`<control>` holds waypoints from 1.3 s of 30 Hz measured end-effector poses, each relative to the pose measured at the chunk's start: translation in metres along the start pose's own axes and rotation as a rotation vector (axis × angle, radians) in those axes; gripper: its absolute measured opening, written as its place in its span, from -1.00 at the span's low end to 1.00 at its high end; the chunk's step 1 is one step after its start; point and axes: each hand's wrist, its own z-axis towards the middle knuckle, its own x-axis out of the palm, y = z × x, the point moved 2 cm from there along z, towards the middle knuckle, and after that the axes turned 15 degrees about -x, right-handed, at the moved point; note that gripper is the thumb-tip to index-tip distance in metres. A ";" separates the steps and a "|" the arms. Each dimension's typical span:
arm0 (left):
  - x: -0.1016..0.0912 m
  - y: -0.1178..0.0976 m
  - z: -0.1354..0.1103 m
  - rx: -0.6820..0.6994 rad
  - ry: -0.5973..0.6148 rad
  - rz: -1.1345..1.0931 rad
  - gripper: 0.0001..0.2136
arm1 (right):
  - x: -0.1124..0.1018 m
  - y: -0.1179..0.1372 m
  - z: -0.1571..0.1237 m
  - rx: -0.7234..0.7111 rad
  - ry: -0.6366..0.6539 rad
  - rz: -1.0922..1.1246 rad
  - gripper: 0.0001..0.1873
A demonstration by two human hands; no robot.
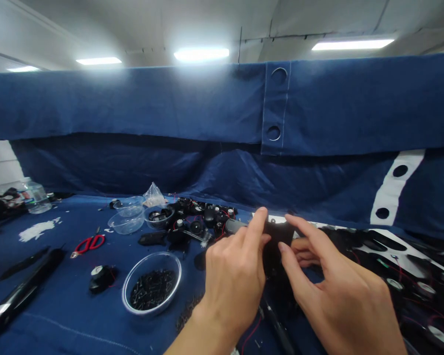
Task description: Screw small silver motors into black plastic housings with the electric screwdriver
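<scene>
You have a black plastic part (278,242) in hand, just above the desk's near edge and in front of you, and the work at this moment looks like fitting or checking it between both hands. Your left hand (233,281) pinches it from the near side, its grip closed on the part, while your right hand (336,291) curves around the other side, its grip part open with the fingers (311,229) on the part; how firmly that side holds, you cannot tell. The next move appears to call for a steady two-handed hold on that part. Beside it lies one grey cylindrical piece (235,227). Farther left on the blue-covered desk (70,315) sit one clear bowl of black screws (151,288), one round black part with a red wire (101,277), one pair of red-handled scissors (90,244), two clear plastic dishes (126,219), one grey bowl of small parts (159,217), and one plastic bottle (35,198). Behind everything hangs one blue curtain (133,103), with four grommets showing (279,75).
</scene>
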 end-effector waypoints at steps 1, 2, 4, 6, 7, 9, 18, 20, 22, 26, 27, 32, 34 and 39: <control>0.000 0.000 0.000 -0.002 0.005 0.000 -0.59 | 0.000 0.000 0.000 0.002 0.000 0.005 -0.63; 0.000 0.000 0.000 -0.006 0.009 0.001 -0.60 | 0.000 0.000 0.000 0.007 0.000 0.009 -0.63; 0.000 0.000 0.000 -0.016 0.020 0.003 -0.62 | 0.000 0.001 0.000 0.018 0.005 0.009 -0.63; 0.000 0.000 0.000 -0.021 0.024 0.004 -0.62 | 0.000 0.002 0.000 0.026 0.013 0.012 -0.64; 0.000 0.000 0.000 -0.024 0.024 0.006 -0.62 | 0.000 0.002 0.000 0.029 0.017 0.016 -0.64; 0.000 0.001 0.000 -0.025 0.020 0.009 -0.62 | 0.000 0.003 0.000 0.026 0.012 0.019 -0.63; -0.001 0.001 0.000 -0.023 0.010 -0.005 -0.64 | 0.000 0.004 0.002 0.024 0.021 -0.001 -0.64; -0.001 0.001 0.000 -0.026 0.018 -0.003 -0.64 | 0.000 0.003 0.002 0.034 0.025 0.008 -0.64; -0.002 0.001 0.001 -0.026 0.020 -0.002 -0.63 | 0.000 0.004 0.002 0.038 0.027 0.011 -0.64; -0.002 0.000 0.001 -0.023 0.018 -0.006 -0.63 | 0.001 0.005 0.000 0.042 0.028 0.012 -0.63; -0.001 0.000 0.001 -0.022 0.017 -0.008 -0.64 | 0.001 0.005 0.000 0.042 0.029 0.012 -0.63; -0.001 0.001 0.001 -0.021 0.005 -0.011 -0.64 | 0.002 0.003 -0.001 0.012 0.013 -0.003 -0.63; -0.002 0.001 0.001 -0.027 0.007 -0.016 -0.64 | 0.002 0.002 0.001 0.014 0.017 -0.005 -0.63; -0.002 0.005 0.002 -0.070 0.024 -0.031 -0.63 | -0.012 0.009 -0.002 -0.040 0.032 -0.047 -0.58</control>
